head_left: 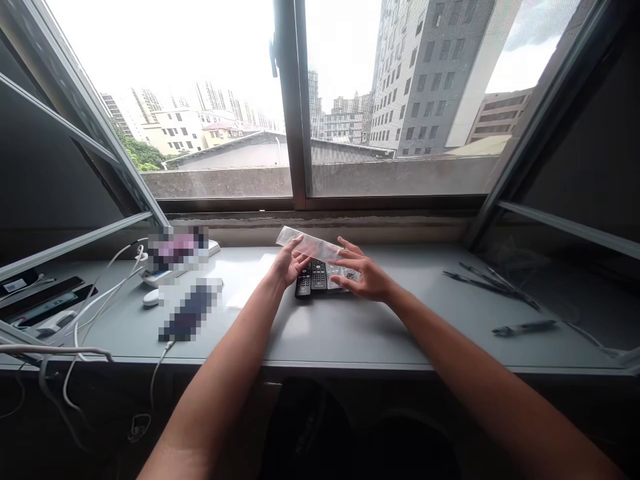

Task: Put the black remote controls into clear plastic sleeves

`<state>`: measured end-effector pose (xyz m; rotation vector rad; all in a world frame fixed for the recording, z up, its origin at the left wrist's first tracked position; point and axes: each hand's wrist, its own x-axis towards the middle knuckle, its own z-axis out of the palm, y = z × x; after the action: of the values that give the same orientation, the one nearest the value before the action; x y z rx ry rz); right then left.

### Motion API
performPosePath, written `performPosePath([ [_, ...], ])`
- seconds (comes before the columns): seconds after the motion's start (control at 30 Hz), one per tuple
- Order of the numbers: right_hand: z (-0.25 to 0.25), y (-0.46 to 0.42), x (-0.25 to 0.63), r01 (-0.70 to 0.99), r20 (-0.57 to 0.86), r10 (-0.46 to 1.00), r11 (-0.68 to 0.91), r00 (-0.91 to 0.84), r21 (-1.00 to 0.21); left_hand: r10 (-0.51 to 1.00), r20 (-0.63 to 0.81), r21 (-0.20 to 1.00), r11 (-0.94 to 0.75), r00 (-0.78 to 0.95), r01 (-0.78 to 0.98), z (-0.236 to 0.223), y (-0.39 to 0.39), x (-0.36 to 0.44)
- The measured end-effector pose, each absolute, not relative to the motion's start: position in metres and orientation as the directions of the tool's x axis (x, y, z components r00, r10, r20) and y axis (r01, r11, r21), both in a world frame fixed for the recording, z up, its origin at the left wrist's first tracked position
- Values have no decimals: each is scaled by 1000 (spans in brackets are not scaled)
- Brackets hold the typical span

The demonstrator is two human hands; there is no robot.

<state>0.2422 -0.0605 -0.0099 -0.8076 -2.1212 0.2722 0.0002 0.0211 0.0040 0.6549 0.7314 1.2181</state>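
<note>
A clear plastic sleeve [313, 245], long and narrow, slants over the middle of the desk. My left hand [287, 263] grips it near its left end, thumb on top and fingers beneath. At the sleeve's right end is my right hand [370, 277], fingers spread; whether a fingertip touches the plastic I cannot tell. Below the hands lie a black remote control [303, 287] and a second black remote control [319, 277], side by side. Right of them lies something in clear plastic [336, 280], partly hidden by my right fingers.
Pens [525, 327] and dark thin items [480, 283] lie on the right of the grey desk [350, 340]. At left are a white mouse [151, 298], white cables [105, 293] and blurred-out items. Metal frames flank the desk, with a window behind.
</note>
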Motion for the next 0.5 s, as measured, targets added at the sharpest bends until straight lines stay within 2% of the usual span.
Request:
performPosePath([
  [0.1,-10,-61,241,450,634,607,790,-479,-416,968,-155,766,243,196,-595,4,21,2],
  [0.33,-8,-64,239,467,641,509,847,-575,-254,961,-200,709,275,189,-649,8,20,2],
  [0.5,-8,-67,234,443,652,507,852,-564,-280,971,-205,662,233,126,-712,12,18,1],
])
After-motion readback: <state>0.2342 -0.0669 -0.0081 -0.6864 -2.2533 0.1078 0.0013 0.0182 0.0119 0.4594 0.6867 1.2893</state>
